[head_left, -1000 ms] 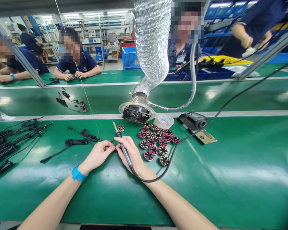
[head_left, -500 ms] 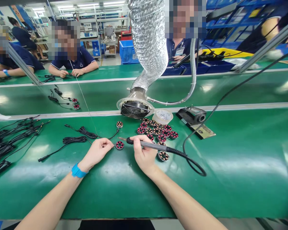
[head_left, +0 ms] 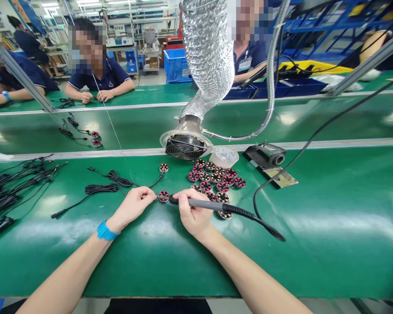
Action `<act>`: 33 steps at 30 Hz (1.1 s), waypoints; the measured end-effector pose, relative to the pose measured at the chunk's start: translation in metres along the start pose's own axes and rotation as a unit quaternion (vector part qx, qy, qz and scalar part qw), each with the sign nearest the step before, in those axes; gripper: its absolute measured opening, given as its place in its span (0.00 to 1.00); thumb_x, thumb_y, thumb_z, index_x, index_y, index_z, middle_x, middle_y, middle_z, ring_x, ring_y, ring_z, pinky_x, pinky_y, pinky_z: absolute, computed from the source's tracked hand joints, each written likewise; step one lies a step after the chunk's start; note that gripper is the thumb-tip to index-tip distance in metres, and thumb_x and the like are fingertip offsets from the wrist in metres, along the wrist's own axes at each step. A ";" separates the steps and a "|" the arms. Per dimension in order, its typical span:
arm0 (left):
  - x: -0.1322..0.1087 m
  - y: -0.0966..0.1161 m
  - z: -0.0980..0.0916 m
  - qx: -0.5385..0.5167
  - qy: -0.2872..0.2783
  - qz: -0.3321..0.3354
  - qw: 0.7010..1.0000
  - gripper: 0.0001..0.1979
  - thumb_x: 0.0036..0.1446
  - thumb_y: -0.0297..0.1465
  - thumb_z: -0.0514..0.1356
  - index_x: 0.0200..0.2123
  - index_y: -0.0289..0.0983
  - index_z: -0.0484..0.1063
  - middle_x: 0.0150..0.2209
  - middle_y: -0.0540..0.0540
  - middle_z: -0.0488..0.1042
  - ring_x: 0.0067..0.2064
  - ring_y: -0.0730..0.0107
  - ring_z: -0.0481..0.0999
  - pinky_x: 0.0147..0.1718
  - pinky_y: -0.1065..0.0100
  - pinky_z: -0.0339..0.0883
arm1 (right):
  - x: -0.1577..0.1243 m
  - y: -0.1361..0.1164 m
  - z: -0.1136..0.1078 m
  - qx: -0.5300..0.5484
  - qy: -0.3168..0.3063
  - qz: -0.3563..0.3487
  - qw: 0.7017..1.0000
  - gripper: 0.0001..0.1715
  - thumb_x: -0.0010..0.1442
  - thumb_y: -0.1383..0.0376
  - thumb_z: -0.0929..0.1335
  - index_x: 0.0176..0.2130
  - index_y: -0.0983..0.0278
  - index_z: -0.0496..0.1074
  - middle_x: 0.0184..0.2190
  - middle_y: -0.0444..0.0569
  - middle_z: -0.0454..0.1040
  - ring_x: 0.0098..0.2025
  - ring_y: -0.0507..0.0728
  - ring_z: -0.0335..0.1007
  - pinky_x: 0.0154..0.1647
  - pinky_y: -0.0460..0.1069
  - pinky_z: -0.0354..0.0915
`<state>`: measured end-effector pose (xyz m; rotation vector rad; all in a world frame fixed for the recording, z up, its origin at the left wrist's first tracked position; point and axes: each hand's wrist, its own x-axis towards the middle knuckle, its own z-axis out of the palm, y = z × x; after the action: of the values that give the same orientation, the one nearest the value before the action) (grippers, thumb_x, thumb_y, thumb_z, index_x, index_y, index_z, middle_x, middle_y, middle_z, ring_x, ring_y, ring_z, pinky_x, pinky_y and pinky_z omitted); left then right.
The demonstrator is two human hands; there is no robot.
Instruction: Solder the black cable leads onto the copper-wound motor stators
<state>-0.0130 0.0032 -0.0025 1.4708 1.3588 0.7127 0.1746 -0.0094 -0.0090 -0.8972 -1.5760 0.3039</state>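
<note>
My right hand [head_left: 196,213] grips a soldering iron [head_left: 199,203] like a pen. The iron's tip lies over a small round coil part [head_left: 163,196] with red and black segments, flat on the green bench. Just left of that part, my left hand [head_left: 136,204] is closed in a pinch at the end of a black cable [head_left: 101,188], whose coil lies to the left; the fingers hide most of the pinched end. A thin wire [head_left: 116,131] hangs from above and runs down behind the left hand. A second round part [head_left: 163,168], joined to a cable, sits farther back.
Several round coil parts [head_left: 216,177] cluster right of centre, beside a roll of clear tape [head_left: 224,157]. A fume duct [head_left: 186,146] hangs over the bench. An iron stand [head_left: 270,163] stands right; black cables [head_left: 13,187] pile left. Co-workers sit across a partition.
My right hand has shifted slightly left with the soldering iron, bringing its tip from right of the round part to over it. My left hand stays nearly still; the view has turned slightly.
</note>
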 end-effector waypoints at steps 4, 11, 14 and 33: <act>0.000 0.000 -0.001 -0.006 -0.006 0.001 1.000 0.11 0.53 0.37 0.58 0.28 0.36 0.72 0.28 0.49 0.71 0.32 0.69 0.67 0.33 0.69 0.58 | -0.001 0.000 0.001 -0.002 -0.005 0.000 1.000 0.14 0.65 0.67 0.62 0.29 0.61 0.72 0.21 0.43 0.76 0.22 0.53 0.73 0.24 0.47 0.66; 0.000 0.000 -0.001 -0.013 -0.013 0.003 1.000 0.11 0.53 0.38 0.58 0.28 0.36 0.72 0.29 0.49 0.72 0.33 0.68 0.68 0.35 0.68 0.58 | -0.004 0.002 0.003 -0.007 -0.012 -0.003 1.000 0.15 0.66 0.66 0.62 0.29 0.61 0.71 0.22 0.43 0.76 0.22 0.53 0.73 0.24 0.47 0.66; 0.000 0.000 -0.001 -0.015 -0.015 0.003 1.000 0.12 0.54 0.39 0.58 0.28 0.36 0.71 0.29 0.49 0.72 0.34 0.68 0.68 0.36 0.68 0.59 | -0.003 0.002 0.003 -0.008 -0.013 0.000 1.000 0.15 0.66 0.65 0.62 0.29 0.61 0.72 0.22 0.43 0.76 0.22 0.53 0.73 0.24 0.47 0.67; -0.002 0.012 -0.001 0.004 -0.010 -0.009 1.000 0.12 0.53 0.39 0.58 0.25 0.36 0.71 0.27 0.49 0.72 0.31 0.68 0.68 0.34 0.68 0.60 | -0.002 0.003 0.001 0.039 0.022 0.043 0.998 0.15 0.65 0.66 0.62 0.29 0.62 0.72 0.22 0.44 0.75 0.23 0.53 0.72 0.26 0.48 0.68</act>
<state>-0.0098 0.0030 0.0091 1.4661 1.3602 0.6806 0.1748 -0.0081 -0.0123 -0.9077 -1.4771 0.4017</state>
